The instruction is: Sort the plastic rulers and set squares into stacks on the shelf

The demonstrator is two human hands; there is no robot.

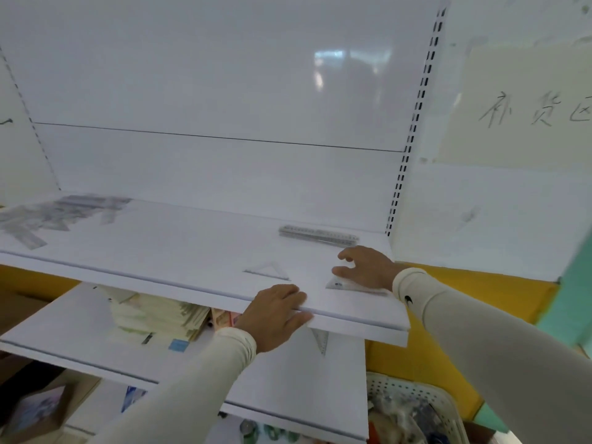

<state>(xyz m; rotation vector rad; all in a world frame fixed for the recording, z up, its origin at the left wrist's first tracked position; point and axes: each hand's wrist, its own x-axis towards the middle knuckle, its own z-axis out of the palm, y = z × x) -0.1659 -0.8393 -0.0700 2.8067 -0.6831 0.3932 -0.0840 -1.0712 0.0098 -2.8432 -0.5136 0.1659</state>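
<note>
On the shelf (pixel 192 238), ruler stack (pixel 318 234) behind right hand (pixel 368 267)

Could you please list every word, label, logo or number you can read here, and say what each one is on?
"补货区": handwritten on the paper sign on the wall at right; the last character is cut by the frame edge.
Small dark logo, no letters: on the right sleeve.
Scale marks on the stack of rulers and the set square: too blurred to read.
</note>
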